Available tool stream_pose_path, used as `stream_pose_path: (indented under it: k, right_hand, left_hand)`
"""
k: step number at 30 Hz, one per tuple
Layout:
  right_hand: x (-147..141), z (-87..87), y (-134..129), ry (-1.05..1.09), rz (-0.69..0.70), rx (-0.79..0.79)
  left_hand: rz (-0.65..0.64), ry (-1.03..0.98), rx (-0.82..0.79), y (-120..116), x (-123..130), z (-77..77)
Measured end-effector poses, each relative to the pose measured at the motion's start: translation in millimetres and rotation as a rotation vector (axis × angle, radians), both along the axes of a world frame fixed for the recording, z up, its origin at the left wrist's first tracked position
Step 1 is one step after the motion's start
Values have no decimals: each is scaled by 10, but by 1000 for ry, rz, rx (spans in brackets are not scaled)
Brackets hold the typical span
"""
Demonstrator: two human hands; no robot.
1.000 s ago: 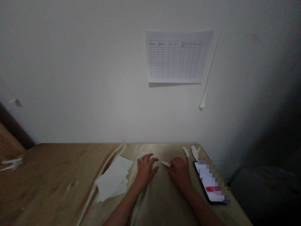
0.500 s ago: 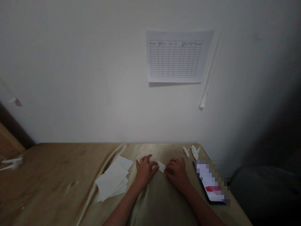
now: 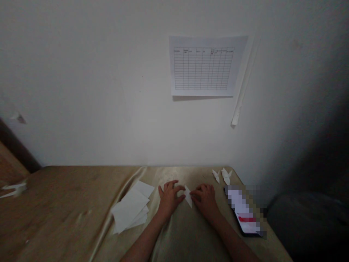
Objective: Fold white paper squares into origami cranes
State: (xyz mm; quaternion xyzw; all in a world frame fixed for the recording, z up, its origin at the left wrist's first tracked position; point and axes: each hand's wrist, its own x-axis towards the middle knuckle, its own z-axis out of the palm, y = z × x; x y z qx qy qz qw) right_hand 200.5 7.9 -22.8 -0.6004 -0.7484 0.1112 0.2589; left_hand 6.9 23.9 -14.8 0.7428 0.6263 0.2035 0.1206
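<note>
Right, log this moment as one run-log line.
left hand: at folded paper | right hand: fingertips on its right edge | paper sheets: left of hands | phone: right of hands

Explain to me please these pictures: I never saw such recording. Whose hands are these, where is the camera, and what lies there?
There is no robot, only a person's bare left hand and right hand. All pictures come from one camera on the person's head, looking forward and down.

Between the hands is a small, pointed white paper piece. Right fingertips touch it; whether they grip it is unclear. The left finger and thumb are parted beside it.

On the shiny gold-brown cloth lie overlapping white paper sheets, two small white paper shapes and a dark-edged phone, its screen partly pixelated.
</note>
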Motion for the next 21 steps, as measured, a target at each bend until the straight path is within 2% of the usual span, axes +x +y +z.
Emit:
stream_pose_path:
  k: [16,21]
  right_hand:
    - [8,-66,123,19,-56,-11]
    - [25,-50,127,12,14,-12]
  left_hand:
    - [24,3,-5,-1,50,33]
    - [-24,8,22,3,65,-11]
